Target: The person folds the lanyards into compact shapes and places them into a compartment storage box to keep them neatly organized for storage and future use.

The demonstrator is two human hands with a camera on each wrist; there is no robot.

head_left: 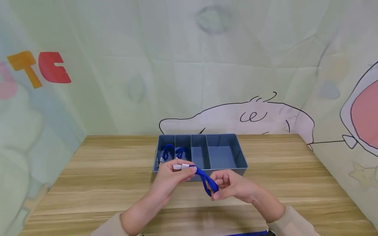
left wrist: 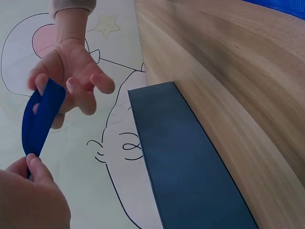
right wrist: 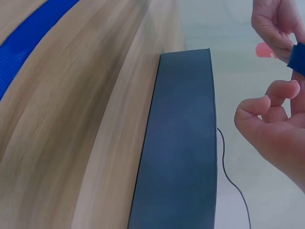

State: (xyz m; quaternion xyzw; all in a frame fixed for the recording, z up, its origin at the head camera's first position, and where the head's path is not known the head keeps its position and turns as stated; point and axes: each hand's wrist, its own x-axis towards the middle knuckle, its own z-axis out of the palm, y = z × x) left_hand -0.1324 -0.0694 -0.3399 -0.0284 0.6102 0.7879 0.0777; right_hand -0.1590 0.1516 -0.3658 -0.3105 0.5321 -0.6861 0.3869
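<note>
A folded blue lanyard [head_left: 210,182] with a white plastic clip [head_left: 181,167] stretches between the two hands, above the table in front of a divided box. My left hand [head_left: 172,177] pinches it by the clip end, between thumb and fingers. At the other end my right hand [head_left: 236,187] holds the looped strap, fingers curled at the fold. From the left wrist view, the blue loop [left wrist: 43,117] passes round a finger of the right hand [left wrist: 76,71]. Only a small part of the strap [right wrist: 298,59] shows in the right wrist view.
The grey-blue box [head_left: 221,156] stands by the back edge of the wooden table [head_left: 112,170]. Blue lanyards [head_left: 167,151] lie in its two leftmost compartments. Blue material [head_left: 251,234] shows at the table's near edge. A printed cloth [head_left: 177,65] hangs behind.
</note>
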